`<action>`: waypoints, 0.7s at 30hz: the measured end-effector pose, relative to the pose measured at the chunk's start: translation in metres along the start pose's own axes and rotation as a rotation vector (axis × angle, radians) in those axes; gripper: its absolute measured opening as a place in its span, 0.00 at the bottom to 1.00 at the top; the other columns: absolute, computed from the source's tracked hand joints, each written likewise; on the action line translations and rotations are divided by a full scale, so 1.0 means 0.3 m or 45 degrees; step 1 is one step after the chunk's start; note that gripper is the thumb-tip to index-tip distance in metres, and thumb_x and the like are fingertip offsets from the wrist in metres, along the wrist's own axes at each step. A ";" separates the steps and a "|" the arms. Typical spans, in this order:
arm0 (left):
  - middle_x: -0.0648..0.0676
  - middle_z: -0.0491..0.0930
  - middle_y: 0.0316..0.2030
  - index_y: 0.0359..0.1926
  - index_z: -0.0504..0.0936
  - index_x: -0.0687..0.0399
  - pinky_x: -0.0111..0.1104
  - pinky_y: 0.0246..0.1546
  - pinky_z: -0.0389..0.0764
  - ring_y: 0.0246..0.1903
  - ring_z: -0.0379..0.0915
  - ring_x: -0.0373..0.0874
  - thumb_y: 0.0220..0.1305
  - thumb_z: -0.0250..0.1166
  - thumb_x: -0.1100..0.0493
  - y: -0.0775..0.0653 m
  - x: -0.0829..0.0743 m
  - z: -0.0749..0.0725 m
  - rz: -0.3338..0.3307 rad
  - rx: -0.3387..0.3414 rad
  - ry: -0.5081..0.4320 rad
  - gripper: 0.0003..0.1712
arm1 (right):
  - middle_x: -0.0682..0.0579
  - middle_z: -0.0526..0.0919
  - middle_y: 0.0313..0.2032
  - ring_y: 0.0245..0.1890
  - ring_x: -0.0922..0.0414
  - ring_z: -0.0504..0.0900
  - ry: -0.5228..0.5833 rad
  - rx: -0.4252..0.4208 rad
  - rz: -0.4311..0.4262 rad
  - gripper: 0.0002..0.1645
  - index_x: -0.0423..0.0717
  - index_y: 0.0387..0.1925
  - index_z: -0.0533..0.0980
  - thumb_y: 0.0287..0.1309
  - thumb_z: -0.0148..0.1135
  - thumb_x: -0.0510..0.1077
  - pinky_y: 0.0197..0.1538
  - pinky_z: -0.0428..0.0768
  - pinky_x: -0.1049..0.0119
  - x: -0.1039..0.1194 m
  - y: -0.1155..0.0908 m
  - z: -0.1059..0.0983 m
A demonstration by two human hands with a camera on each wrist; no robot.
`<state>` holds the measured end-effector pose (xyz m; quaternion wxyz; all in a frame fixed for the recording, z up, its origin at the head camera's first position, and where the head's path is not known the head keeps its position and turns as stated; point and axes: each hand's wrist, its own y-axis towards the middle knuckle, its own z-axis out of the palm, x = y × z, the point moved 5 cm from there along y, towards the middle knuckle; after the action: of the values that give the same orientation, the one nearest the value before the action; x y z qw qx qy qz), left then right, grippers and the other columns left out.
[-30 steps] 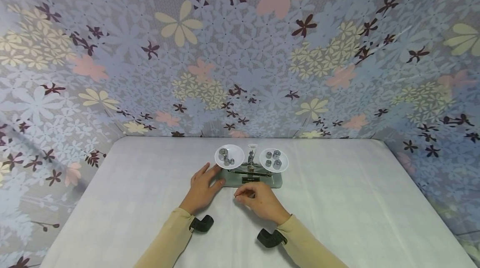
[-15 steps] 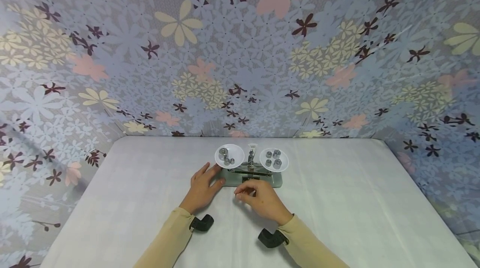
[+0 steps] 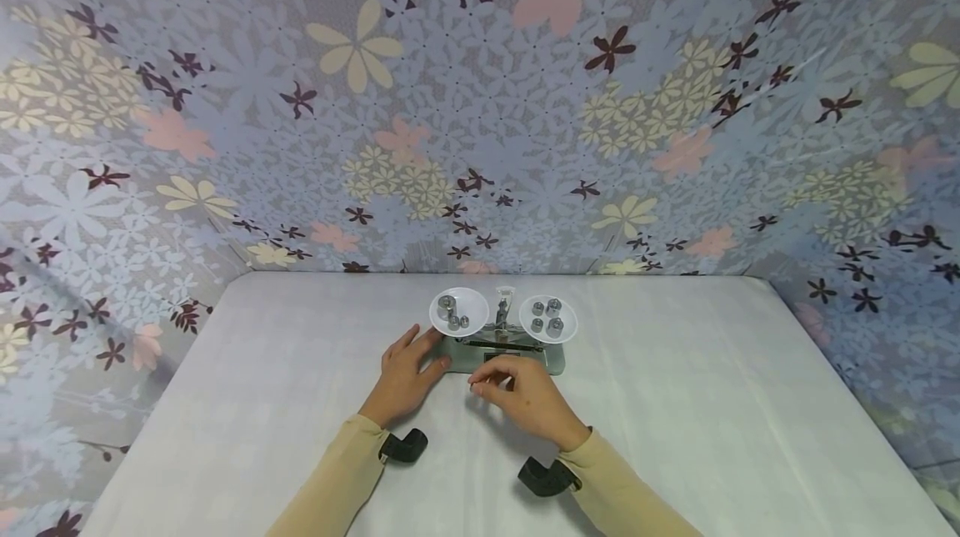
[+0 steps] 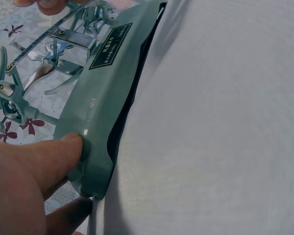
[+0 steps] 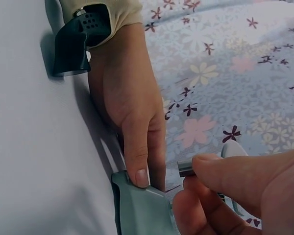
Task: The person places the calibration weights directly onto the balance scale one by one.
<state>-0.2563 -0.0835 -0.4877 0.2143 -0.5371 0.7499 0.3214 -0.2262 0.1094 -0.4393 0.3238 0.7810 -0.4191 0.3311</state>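
Note:
A green balance scale [image 3: 459, 353] stands on the white tabletop. Metal weights lie in its left white pan [image 3: 474, 303], and several more in its right pan [image 3: 528, 313]. My left hand [image 3: 405, 377] grips the left end of the base, its thumb [image 4: 68, 149] on top and a finger at the end. In front of the base, my right hand [image 3: 528, 404] pinches a small metal cylinder [image 5: 185, 169] between thumb and fingertips. The cylinder's far end is hidden in the fingers. The dark label [image 4: 111, 45] shows in the left wrist view.
The white cloth-covered table [image 3: 712, 404] spreads to both sides of the scale. Behind it rises a flower-patterned backdrop [image 3: 480, 103]. Black camera mounts [image 3: 403, 446] sit on both wrists, over beige sleeves [image 3: 326, 479].
My right hand has shifted very slightly right and toward the scale, still pinching the small cylinder. The left hand stays on the base, and the weights in the pans have not moved.

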 end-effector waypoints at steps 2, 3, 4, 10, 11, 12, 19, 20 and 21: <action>0.60 0.71 0.68 0.69 0.72 0.61 0.62 0.70 0.49 0.73 0.52 0.65 0.71 0.61 0.54 0.002 0.000 -0.001 0.001 -0.004 -0.002 0.29 | 0.63 0.85 0.33 0.32 0.65 0.80 0.003 -0.007 0.002 0.04 0.50 0.38 0.87 0.60 0.70 0.41 0.35 0.80 0.70 0.007 0.002 -0.003; 0.60 0.71 0.68 0.69 0.72 0.61 0.62 0.70 0.49 0.73 0.52 0.65 0.71 0.62 0.54 0.002 0.000 -0.002 0.002 -0.005 -0.006 0.29 | 0.63 0.85 0.33 0.33 0.65 0.80 0.003 -0.012 0.005 0.04 0.50 0.38 0.87 0.60 0.70 0.41 0.35 0.80 0.70 0.011 0.003 -0.004; 0.60 0.71 0.68 0.69 0.72 0.60 0.62 0.70 0.49 0.73 0.51 0.65 0.70 0.62 0.54 0.003 0.001 -0.003 0.002 -0.005 -0.006 0.29 | 0.63 0.85 0.33 0.33 0.65 0.80 0.004 -0.015 0.002 0.04 0.50 0.38 0.87 0.60 0.70 0.40 0.35 0.80 0.70 0.014 0.004 -0.005; 0.61 0.72 0.67 0.68 0.72 0.61 0.63 0.69 0.50 0.73 0.52 0.66 0.71 0.61 0.54 0.009 0.005 -0.006 0.014 -0.004 0.007 0.29 | 0.63 0.85 0.33 0.33 0.65 0.80 0.020 -0.026 -0.038 0.05 0.47 0.38 0.87 0.61 0.70 0.41 0.35 0.79 0.70 0.029 0.009 -0.011; 0.61 0.72 0.67 0.68 0.73 0.61 0.63 0.69 0.50 0.72 0.53 0.66 0.71 0.61 0.54 0.011 0.006 -0.006 0.016 -0.005 0.008 0.29 | 0.63 0.85 0.33 0.33 0.65 0.80 0.021 -0.029 -0.043 0.04 0.48 0.38 0.87 0.61 0.70 0.41 0.35 0.79 0.70 0.031 0.010 -0.012; 0.61 0.72 0.68 0.68 0.72 0.61 0.63 0.69 0.49 0.73 0.52 0.65 0.71 0.61 0.54 0.012 0.007 -0.007 0.013 -0.002 0.004 0.29 | 0.63 0.85 0.33 0.33 0.65 0.80 0.023 -0.033 -0.050 0.04 0.48 0.38 0.87 0.61 0.70 0.41 0.35 0.79 0.70 0.035 0.011 -0.014; 0.61 0.72 0.67 0.68 0.72 0.61 0.63 0.69 0.50 0.73 0.52 0.66 0.71 0.60 0.54 0.018 0.009 -0.008 0.008 0.007 0.004 0.29 | 0.63 0.86 0.34 0.32 0.64 0.79 0.033 -0.079 -0.065 0.05 0.53 0.37 0.87 0.61 0.70 0.41 0.35 0.78 0.70 0.050 0.018 -0.025; 0.61 0.72 0.67 0.68 0.72 0.61 0.63 0.69 0.50 0.73 0.52 0.66 0.71 0.60 0.54 0.019 0.009 -0.009 0.007 0.009 0.002 0.29 | 0.63 0.86 0.34 0.32 0.64 0.79 0.032 -0.087 -0.062 0.05 0.52 0.38 0.87 0.61 0.70 0.41 0.35 0.78 0.70 0.052 0.018 -0.027; 0.61 0.72 0.67 0.68 0.72 0.61 0.63 0.69 0.50 0.73 0.52 0.66 0.71 0.61 0.54 0.018 0.009 -0.009 0.006 0.012 0.003 0.29 | 0.63 0.86 0.34 0.31 0.65 0.79 0.036 -0.092 -0.056 0.04 0.52 0.38 0.87 0.61 0.70 0.41 0.35 0.78 0.71 0.053 0.019 -0.027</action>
<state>-0.2623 -0.0862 -0.4861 0.2151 -0.5348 0.7528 0.3179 -0.2263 0.1065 -0.4209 0.3650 0.7730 -0.4089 0.3195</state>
